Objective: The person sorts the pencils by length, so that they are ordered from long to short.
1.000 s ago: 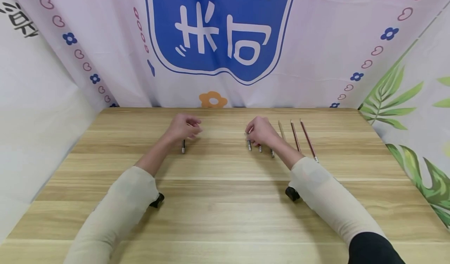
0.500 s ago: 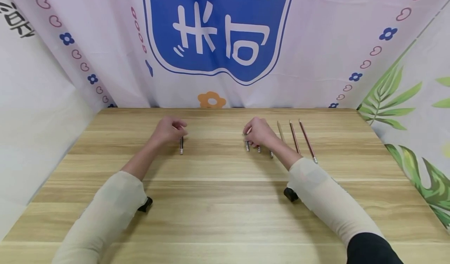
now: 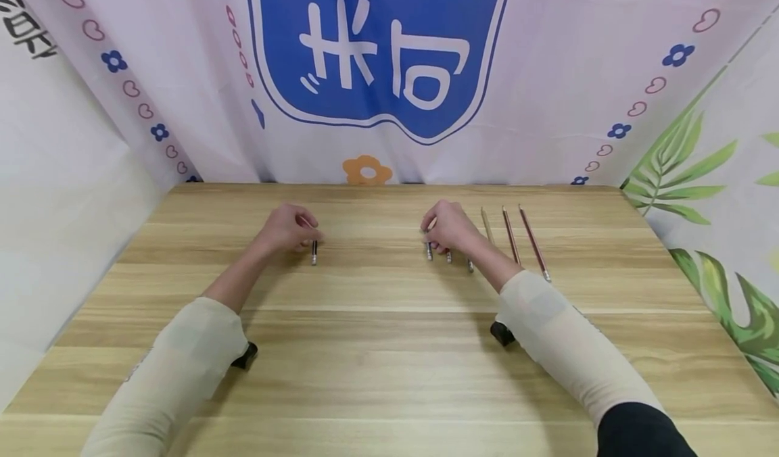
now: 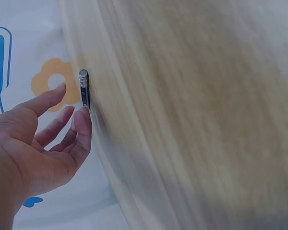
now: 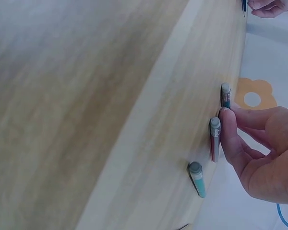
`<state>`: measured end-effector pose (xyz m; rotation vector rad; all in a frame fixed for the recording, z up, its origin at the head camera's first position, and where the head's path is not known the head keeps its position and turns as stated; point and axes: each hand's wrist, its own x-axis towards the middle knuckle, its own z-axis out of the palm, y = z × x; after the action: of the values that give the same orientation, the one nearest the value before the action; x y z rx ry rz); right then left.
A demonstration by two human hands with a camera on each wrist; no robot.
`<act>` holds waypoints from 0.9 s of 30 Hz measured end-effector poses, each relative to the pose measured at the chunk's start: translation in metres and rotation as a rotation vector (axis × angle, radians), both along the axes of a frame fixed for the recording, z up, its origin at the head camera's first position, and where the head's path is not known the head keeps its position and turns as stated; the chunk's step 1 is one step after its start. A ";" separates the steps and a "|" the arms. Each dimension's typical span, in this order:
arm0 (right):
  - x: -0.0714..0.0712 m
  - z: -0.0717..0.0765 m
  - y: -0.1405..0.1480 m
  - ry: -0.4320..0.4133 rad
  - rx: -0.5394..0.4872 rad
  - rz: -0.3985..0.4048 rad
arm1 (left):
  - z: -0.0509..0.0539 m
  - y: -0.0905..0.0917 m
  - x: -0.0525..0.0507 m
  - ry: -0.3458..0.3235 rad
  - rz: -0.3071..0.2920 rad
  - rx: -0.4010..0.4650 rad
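My left hand (image 3: 289, 228) hovers over a black pencil (image 3: 314, 253) with a pale eraser end. In the left wrist view, the thumb stands apart from the fingers. The fingertips are close to the pencil's shaft, and whether they touch it I cannot tell. My right hand (image 3: 449, 227) pinches a dark pencil (image 5: 225, 98) just below its eraser, between thumb and forefinger. Beside that hand lie a dark red pencil (image 5: 215, 139) and a teal pencil (image 5: 198, 179). The hand hides their far ends in the head view.
Farther right on the wooden table (image 3: 377, 362) lie a plain wood-coloured pencil (image 3: 487, 224), a reddish pencil (image 3: 511, 234) and a dark red pencil (image 3: 534, 244). A printed curtain (image 3: 201, 71) hangs behind the table's far edge.
My left hand has moved left and slightly down to the black pencil, uncovering less of its length now than half a second ago. My right hand has stayed at the dark pencil.
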<state>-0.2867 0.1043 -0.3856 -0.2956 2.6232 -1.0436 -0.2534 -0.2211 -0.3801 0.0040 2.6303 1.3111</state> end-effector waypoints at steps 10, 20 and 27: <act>0.001 0.002 0.001 -0.017 -0.012 0.004 | -0.003 0.001 0.000 -0.071 -0.009 0.039; 0.000 0.002 0.000 -0.016 -0.017 0.000 | -0.010 0.001 -0.004 -0.037 -0.005 0.009; -0.001 0.001 0.000 -0.029 -0.016 -0.008 | -0.010 0.004 -0.005 -0.039 0.009 -0.004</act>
<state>-0.2877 0.1038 -0.3844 -0.2721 2.5937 -1.0633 -0.2581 -0.2168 -0.3897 -0.0345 2.6034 1.2954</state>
